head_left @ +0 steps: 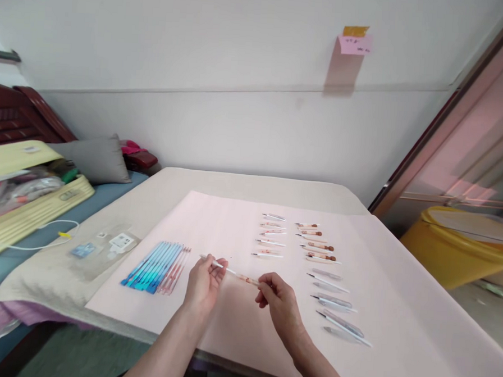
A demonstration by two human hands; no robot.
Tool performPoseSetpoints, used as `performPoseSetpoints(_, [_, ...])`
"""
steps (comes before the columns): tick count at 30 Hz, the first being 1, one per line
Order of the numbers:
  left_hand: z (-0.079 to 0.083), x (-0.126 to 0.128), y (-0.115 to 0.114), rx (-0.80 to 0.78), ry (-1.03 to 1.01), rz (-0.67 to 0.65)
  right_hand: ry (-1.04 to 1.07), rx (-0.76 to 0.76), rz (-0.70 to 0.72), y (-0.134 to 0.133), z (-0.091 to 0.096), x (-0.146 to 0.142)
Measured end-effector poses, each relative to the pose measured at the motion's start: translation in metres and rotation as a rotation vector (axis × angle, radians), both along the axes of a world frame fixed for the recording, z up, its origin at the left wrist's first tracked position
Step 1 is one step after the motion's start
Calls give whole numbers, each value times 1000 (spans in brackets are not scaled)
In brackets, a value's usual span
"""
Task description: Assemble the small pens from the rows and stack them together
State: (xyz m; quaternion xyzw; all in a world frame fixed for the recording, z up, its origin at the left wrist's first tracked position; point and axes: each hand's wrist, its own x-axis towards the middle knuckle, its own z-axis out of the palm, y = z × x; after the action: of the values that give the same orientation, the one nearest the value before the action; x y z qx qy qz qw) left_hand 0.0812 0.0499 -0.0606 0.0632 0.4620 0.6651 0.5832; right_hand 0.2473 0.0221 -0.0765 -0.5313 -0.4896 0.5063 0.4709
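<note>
My left hand [208, 279] is closed around the slim white part of a pen [247, 279], whose tip points up and left. At the other end, my right hand [277, 297] pinches the pen's pale barrel with its orange-brown pattern. The two parts lie in one line between my hands; whether they are joined I cannot tell. Left of my hands lies a row of blue pens [157, 265] beside several reddish clear ones [175, 269]. To the right are white refills laid out with patterned barrels [270, 233], brown-ended barrels [319, 245] and grey translucent barrels [334, 301].
A pale pink sheet [228, 215] covers much of the table [252, 183]. A clear plastic bag [108, 254] lies at the table's left. Beyond it are a yellow box [31, 210], a white cable [41, 246] and a grey pillow [97, 158]. A yellow bin [446, 249] stands at right.
</note>
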Motion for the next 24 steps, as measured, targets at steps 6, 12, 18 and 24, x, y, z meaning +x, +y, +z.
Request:
performPoseSetpoints(6, [-6, 12, -6, 13, 28, -104, -37, 15, 6, -1, -4, -3])
performPoseSetpoints(12, [-11, 17, -8, -16, 97, -159, -33, 13, 31, -4, -5, -6])
performPoseSetpoints(18, [-14, 21, -11, -9, 148, -222, 23, -28, 26, -3, -6, -6])
performPoseSetpoints(24, [-6, 22, -13, 44, 161, -230, 236, -210, 54, -3, -7, -5])
